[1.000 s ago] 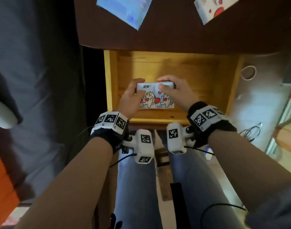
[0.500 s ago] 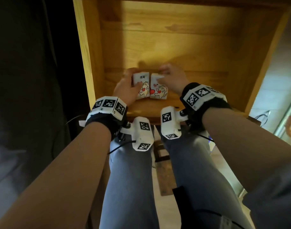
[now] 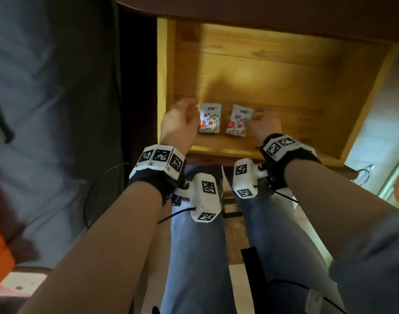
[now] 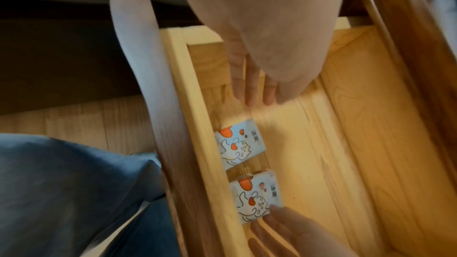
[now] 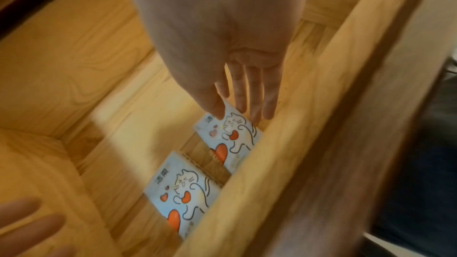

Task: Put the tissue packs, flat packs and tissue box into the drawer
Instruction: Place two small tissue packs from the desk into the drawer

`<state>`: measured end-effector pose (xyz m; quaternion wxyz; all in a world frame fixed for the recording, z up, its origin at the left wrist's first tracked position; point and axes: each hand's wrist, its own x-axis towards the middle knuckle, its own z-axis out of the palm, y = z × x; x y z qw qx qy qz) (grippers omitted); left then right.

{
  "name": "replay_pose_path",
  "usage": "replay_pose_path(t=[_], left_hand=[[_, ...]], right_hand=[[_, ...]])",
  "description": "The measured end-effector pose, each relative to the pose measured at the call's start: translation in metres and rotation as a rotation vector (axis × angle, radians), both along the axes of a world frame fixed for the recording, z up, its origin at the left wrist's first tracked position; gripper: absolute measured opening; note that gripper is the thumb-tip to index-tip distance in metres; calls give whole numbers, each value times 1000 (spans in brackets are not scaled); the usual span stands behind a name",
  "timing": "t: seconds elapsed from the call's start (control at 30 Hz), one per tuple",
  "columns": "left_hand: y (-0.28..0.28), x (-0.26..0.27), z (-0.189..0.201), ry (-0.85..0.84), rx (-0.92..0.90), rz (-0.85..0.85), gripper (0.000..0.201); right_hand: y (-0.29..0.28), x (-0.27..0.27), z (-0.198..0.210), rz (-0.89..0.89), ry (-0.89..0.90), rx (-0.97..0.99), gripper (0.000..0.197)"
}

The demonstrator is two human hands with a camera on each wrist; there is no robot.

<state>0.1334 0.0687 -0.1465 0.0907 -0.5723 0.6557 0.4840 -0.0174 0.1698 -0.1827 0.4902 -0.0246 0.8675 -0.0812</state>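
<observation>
Two white tissue packs with a cat and red hearts lie flat on the floor of the open wooden drawer point(image 3: 162, 75), near its front wall, a small gap between them. The left pack point(image 3: 209, 118) point(image 4: 241, 144) point(image 5: 180, 189) lies free. My left hand point(image 3: 191, 112) point(image 4: 252, 93) hovers just left of it, fingers straight, not touching. My right hand point(image 3: 255, 118) point(image 5: 237, 108) is beside the right pack point(image 3: 239, 123) point(image 4: 257, 196) point(image 5: 230, 134); its fingers are straight and the thumb tip rests on the pack's corner. No flat packs or tissue box are in view.
The dark tabletop edge point(image 3: 262, 10) overhangs the back of the drawer. My legs in blue jeans point(image 3: 198, 257) are below the drawer front point(image 5: 296, 144). Grey fabric point(image 3: 46, 109) fills the left side. Bare wood covers the drawer floor behind and right of the packs.
The two packs were held pressed side by side; now they lie apart on the drawer floor. Both hands have opened and drawn outward, the left one off its pack.
</observation>
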Motion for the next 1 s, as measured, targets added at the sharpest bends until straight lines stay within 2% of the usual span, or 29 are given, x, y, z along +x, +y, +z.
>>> replay_pose_path(t=[0.1,0.23,0.33,0.43,0.5,0.67,0.73,0.83,0.9,1.0], left_hand=[[-10,13,5,48,-160,76,18],[-18,30,-3,40,-314,144,18],[-19,39,-11,38,-356,178,18],[-18,45,-18,47,-353,207,19],[-17,48,-21,66,-333,232,24],[-19,53,-24,55,-275,236,26],[-21,53,-24,54,-264,230,26],[-21,54,-25,56,-264,230,26],[-21,54,-26,48,-260,233,26],[-19,55,-27,48,-264,233,27]], right_hand=[[-7,5,0,-25,-26,19,49],[-16,12,-6,-61,-82,30,42],[-26,20,-13,-86,-139,11,31],[-36,34,-20,-143,-252,-44,12],[-42,43,-22,-148,-292,-80,11],[-48,50,-21,-1,-250,-49,20],[-49,46,-17,85,-166,-43,29],[-54,44,-11,282,-16,-174,40],[-61,48,-11,430,-66,-257,47],[-71,56,-16,590,-250,-221,52]])
